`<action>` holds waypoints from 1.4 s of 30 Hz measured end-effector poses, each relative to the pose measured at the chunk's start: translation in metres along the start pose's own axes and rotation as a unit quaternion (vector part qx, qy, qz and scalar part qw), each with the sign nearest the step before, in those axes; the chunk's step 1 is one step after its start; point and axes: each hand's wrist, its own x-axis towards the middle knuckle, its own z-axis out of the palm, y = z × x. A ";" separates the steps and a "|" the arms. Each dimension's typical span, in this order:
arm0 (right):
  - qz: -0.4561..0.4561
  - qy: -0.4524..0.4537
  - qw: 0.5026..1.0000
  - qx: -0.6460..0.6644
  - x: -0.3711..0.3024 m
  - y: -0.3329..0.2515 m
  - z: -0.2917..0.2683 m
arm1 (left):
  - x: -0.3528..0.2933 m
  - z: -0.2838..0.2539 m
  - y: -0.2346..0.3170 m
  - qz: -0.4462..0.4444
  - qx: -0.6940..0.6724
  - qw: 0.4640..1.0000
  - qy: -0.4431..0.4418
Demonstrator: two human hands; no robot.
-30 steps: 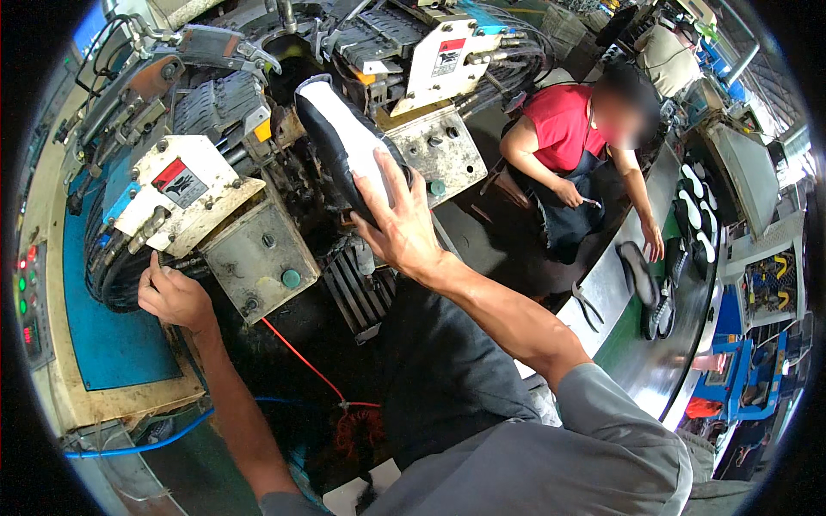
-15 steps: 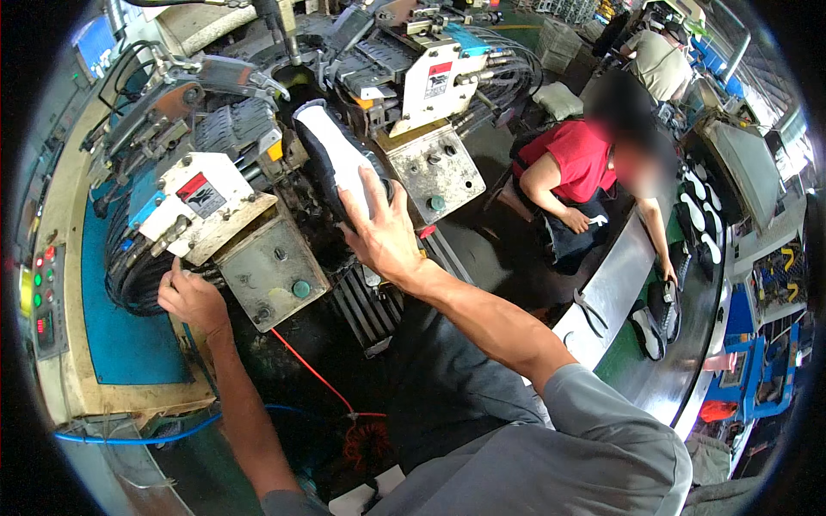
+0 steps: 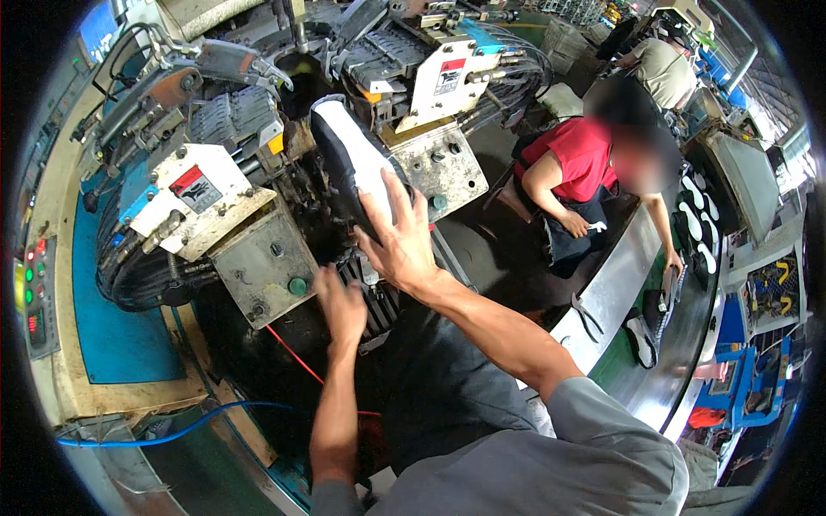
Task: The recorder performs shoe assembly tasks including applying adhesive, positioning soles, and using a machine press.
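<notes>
A dark shoe upper with a white sole face (image 3: 354, 155) sits bottom up between the two clamp heads of a machine. My right hand (image 3: 403, 241) grips its near end, fingers over the white face and thumb along the left side. My left hand (image 3: 342, 305), smeared by motion, is just right of the left control box (image 3: 265, 262) with its green button; its fingers cannot be made out. On the other side stands the right control box (image 3: 437, 172). What supports the shoe underneath is hidden.
A red hose (image 3: 294, 354) and a blue hose (image 3: 198, 421) run low at left. A lit button panel (image 3: 36, 297) edges the machine. At right, a seated co-worker in red (image 3: 572, 163) handles shoes by a conveyor (image 3: 667, 378); pliers (image 3: 588, 316) lie on its metal ledge.
My left hand has moved right, from beside the left clamp head to past the left control box. The shoe and my right hand appear slightly further right in view. The co-worker's shoe has tilted.
</notes>
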 end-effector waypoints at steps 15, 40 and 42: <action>-0.035 -0.052 0.998 -0.008 0.023 -0.021 0.007 | -0.050 0.108 -0.090 -0.170 -0.211 0.955 -0.124; -0.055 -0.017 0.998 -0.005 0.027 -0.014 0.027 | 0.123 -0.229 -0.053 0.070 0.341 0.836 0.424; -0.060 -0.021 0.998 -0.021 0.051 -0.012 0.038 | 0.126 -0.229 -0.058 0.069 0.345 0.833 0.427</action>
